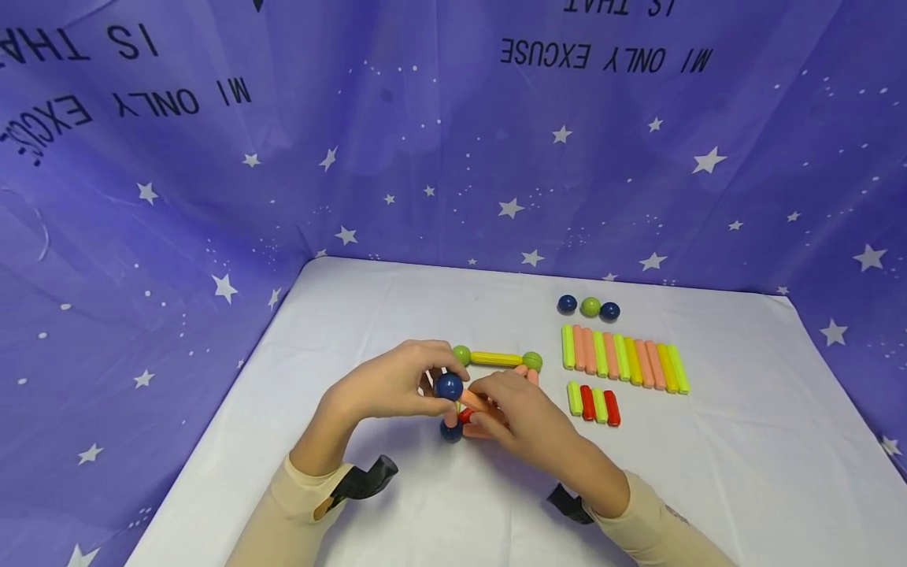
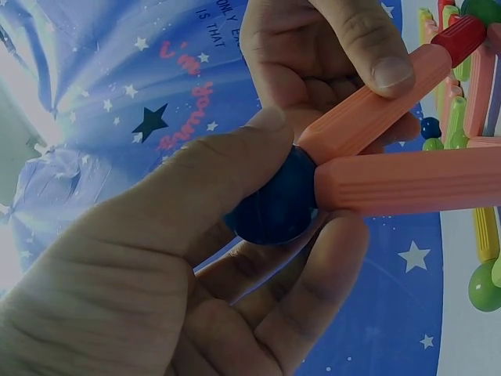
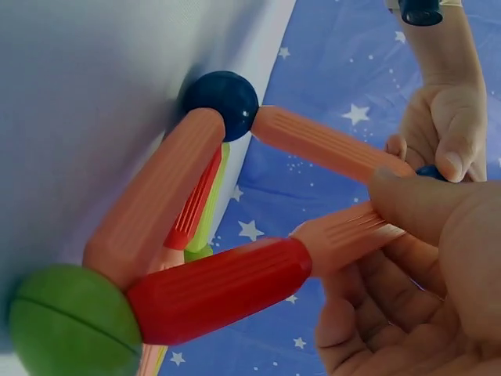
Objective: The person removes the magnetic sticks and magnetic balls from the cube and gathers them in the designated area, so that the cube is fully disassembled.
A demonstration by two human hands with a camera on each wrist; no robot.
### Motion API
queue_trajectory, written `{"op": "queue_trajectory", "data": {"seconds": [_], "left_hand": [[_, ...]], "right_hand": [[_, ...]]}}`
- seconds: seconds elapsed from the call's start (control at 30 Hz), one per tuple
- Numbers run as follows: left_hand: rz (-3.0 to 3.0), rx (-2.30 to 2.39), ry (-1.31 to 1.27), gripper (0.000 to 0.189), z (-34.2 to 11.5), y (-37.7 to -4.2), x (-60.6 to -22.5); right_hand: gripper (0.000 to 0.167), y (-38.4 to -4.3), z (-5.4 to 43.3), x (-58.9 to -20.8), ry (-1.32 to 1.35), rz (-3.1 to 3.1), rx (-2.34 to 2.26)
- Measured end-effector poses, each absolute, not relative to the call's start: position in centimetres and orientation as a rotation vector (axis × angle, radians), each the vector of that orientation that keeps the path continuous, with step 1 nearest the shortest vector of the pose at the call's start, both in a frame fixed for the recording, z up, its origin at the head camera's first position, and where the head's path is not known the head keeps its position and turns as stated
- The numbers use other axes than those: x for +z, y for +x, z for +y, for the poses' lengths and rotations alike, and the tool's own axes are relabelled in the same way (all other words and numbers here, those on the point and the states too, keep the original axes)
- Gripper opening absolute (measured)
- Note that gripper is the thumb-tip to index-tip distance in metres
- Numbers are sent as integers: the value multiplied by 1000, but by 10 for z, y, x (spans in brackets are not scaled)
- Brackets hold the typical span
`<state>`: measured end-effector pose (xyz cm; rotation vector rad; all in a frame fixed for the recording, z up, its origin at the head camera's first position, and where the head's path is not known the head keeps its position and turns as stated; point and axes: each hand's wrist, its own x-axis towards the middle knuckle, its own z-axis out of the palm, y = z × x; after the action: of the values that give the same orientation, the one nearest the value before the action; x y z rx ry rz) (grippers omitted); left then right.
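Observation:
My left hand (image 1: 400, 382) pinches a dark blue ball (image 1: 449, 386) between thumb and fingers, raised over the white table. Two salmon-coloured rods meet this ball in the left wrist view: one rod (image 2: 415, 182) runs right, and my right hand (image 1: 527, 413) pinches the other rod (image 2: 376, 102). In the right wrist view, a short red rod (image 3: 223, 290) continues from the pinched rod to a green ball (image 3: 74, 321). A second blue ball (image 3: 221, 104) sits low at the table and joins two salmon rods. My hands hide part of the frame in the head view.
Behind my hands, a yellow rod (image 1: 496, 359) links two green balls. Farther right lie a row of long rods (image 1: 623, 358), several short red and lime rods (image 1: 594, 403), and three loose balls (image 1: 590, 306). Purple star-printed cloth (image 1: 453, 157) surrounds the table (image 1: 383, 299).

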<state>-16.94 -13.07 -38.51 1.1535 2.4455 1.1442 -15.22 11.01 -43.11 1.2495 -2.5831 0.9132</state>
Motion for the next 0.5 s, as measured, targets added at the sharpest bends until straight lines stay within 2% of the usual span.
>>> {"op": "queue_trajectory", "data": {"seconds": [0.13,0.5], "left_hand": [[2424,1147,1155,31,-130,-168,-386],[2372,1167,1169,30,-127,-168,-385]], "right_hand": [[13,-152,111,-431,1258,-2584,981],[16,-152,113,-430,1285,-2578,1054]]}}
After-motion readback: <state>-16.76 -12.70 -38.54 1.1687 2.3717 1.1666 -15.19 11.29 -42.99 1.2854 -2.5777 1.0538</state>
